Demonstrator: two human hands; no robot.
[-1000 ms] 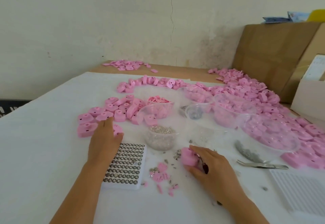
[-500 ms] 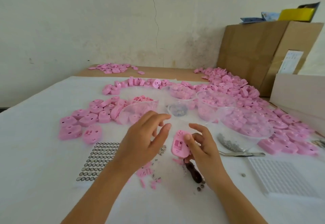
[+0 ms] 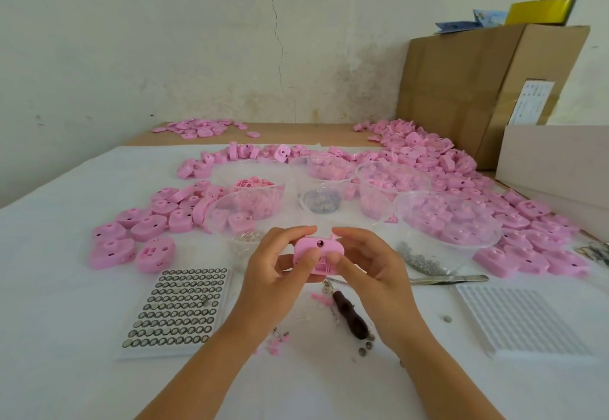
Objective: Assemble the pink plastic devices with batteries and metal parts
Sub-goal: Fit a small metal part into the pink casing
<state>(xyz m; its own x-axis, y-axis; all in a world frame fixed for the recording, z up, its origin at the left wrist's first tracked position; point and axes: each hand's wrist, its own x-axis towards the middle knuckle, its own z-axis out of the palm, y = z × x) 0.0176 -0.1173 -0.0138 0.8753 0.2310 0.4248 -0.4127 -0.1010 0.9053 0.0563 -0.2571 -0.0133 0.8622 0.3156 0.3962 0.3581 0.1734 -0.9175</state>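
Observation:
A pink plastic device (image 3: 319, 248) with a small dark hole on its upper face is held above the white table between both hands. My left hand (image 3: 276, 271) grips its left side, thumb across the front. My right hand (image 3: 369, 268) pinches its right side with thumb and forefinger. A tray of button batteries (image 3: 179, 307) lies to the left of my left forearm. Small metal parts (image 3: 418, 259) lie in a loose heap by the large clear bowl (image 3: 468, 248). Under my hands lies a dark-handled tool (image 3: 351, 315).
Several clear bowls (image 3: 392, 185) of pink parts stand behind my hands. Pink shells (image 3: 138, 241) spread left and pile up far right (image 3: 543, 248). Tweezers (image 3: 448, 278) and a white grid tray (image 3: 524, 320) lie to the right. Cardboard boxes (image 3: 478, 90) stand at the back right.
My left hand came off the pink shells at the left and joined my right hand on the device. The device has been lifted from the table and turned.

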